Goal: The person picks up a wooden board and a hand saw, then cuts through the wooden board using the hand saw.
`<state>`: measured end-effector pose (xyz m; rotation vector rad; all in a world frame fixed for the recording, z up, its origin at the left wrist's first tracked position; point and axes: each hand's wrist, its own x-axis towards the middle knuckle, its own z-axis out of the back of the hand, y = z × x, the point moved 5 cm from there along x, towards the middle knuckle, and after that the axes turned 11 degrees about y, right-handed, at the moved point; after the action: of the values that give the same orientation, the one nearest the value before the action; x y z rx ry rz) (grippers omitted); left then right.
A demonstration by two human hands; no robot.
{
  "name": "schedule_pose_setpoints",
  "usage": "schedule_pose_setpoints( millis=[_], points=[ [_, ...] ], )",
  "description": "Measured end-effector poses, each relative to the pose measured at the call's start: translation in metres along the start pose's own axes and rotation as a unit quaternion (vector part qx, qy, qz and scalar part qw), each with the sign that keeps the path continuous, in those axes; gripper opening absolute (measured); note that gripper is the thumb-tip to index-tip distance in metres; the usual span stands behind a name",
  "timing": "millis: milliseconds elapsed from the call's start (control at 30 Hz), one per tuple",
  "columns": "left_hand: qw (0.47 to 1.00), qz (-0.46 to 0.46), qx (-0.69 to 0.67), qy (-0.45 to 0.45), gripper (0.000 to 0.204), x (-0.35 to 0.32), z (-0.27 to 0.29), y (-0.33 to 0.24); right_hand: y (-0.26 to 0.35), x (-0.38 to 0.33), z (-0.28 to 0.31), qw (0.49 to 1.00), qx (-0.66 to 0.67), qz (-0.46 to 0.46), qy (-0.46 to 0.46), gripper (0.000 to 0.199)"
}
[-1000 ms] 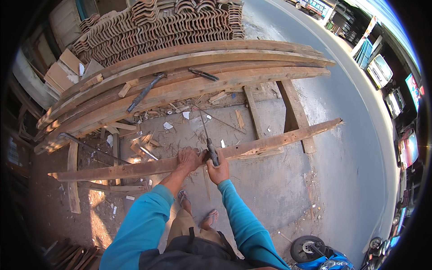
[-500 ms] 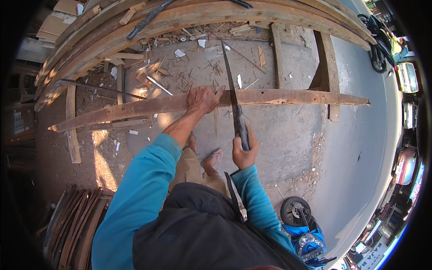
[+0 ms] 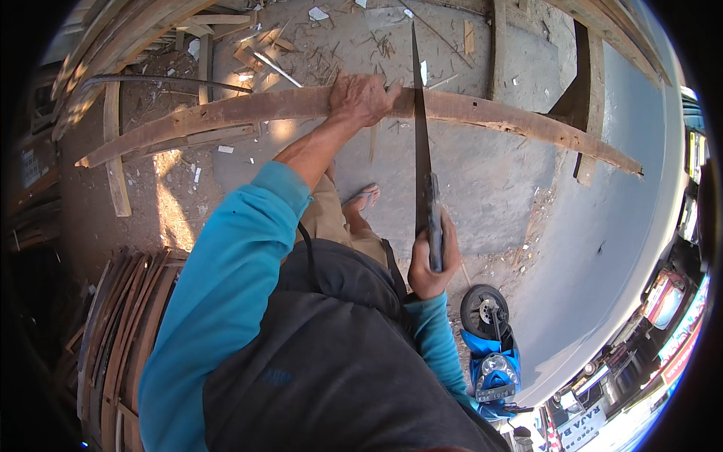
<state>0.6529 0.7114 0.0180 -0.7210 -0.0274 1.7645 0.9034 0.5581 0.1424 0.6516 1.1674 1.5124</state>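
With left hand's point(image 3: 361, 99) grip wrapped over the timber beam point(image 3: 248, 107), left of the saw point(image 3: 422, 151), apparently steadies it across 2 wooden supports point(image 3: 115, 177). With right hand's point(image 3: 437, 260) grip closed round saw's handle point(image 3: 434, 199), near side, aligns blade point(image 3: 418, 83) across beam; cannot tell contact. Affords arm room above concrete floor point(image 3: 489, 181), bounded near right by blue motorcycle point(image 3: 495, 361).

Brown beam point(image 3: 248, 106), dark saw point(image 3: 422, 151)

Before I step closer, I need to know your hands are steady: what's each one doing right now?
Left hand: on the wooden beam; whether its fingers grip cannot be told.
Right hand: closed, holding the saw by its handle.
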Motion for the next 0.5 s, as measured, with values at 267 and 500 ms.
schedule_pose_setpoints(
  millis=[267,500],
  points=[
    [1.000,-0.020,-0.002,0.012,0.059,0.013,0.010,-0.026,-0.024,0.162,-0.029,0.995,0.017,0.090,-0.034,0.040],
    [1.000,0.000,0.012,0.027,0.060,0.003,0.008,-0.014,-0.004,-0.052,0.014,0.997,-0.057,-0.038,-0.026,0.045]
  ],
)
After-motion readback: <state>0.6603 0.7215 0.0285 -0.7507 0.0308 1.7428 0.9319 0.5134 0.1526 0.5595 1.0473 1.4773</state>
